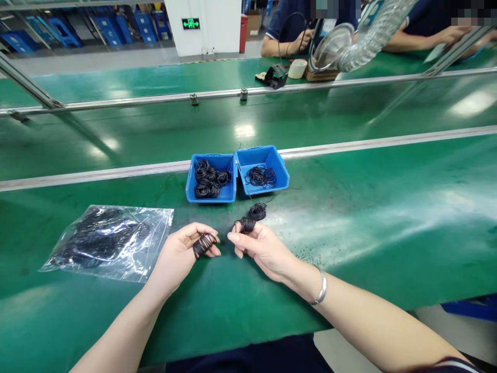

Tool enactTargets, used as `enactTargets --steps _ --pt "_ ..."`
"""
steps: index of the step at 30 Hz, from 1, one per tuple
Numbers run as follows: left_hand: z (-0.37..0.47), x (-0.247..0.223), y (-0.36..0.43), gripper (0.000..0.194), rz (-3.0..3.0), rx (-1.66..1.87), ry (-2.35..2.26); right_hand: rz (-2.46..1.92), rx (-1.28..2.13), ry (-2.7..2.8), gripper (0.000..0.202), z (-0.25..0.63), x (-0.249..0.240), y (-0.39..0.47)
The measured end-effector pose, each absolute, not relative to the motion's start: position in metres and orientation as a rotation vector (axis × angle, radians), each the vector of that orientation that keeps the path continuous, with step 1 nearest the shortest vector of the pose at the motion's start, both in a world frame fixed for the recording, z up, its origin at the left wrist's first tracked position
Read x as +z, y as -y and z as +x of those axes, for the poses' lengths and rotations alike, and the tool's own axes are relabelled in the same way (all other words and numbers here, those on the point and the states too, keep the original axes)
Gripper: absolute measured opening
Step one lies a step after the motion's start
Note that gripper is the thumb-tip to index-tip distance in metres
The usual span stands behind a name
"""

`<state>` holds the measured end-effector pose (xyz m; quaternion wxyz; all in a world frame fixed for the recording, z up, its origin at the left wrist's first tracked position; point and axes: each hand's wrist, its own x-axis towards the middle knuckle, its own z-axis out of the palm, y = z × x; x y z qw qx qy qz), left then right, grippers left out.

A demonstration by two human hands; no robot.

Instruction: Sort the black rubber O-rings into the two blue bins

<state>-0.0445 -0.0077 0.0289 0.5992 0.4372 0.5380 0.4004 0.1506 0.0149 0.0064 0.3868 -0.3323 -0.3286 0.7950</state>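
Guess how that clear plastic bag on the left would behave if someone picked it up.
The clear plastic bag would probably feel floppy, since its film looks thin and wrinkled. Its black contents seem loosely heaped, so they may slump to the lowest part. It looks unlikely to roll, lying broad and flat on the green table.

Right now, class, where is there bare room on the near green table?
Widest free patch: the green table right of the right bin, beyond the dark specks near the right hand. Smaller: between the forearms, toward the near edge. Crowded: middle, with the left hand, loose black coil and left bin; and left, under the clear bag.
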Motion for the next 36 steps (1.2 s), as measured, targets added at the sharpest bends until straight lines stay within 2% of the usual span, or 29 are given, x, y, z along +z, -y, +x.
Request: enactTargets --steps 15,23,27,36 --pt "-0.060 0.029 0.004 0.020 1.192 0.899 -1.301 -0.732 2.264 0.726 0.018 0.153 0.016 -0.012" --pt "-0.071 0.028 0.005 0.014 1.725 0.824 -1.437 -0.848 1.972 1.189 0.019 0.154 0.008 -0.012" --pt "-0.069 0.033 0.006 0.016 1.949 0.900 -1.329 -0.778 1.863 1.397 0.020 0.157 0.010 -0.013" --pt "-0.060 0.033 0.014 0.028 2.156 1.047 -0.933 -0.610 1.946 1.398 0.020 0.157 0.009 -0.015"
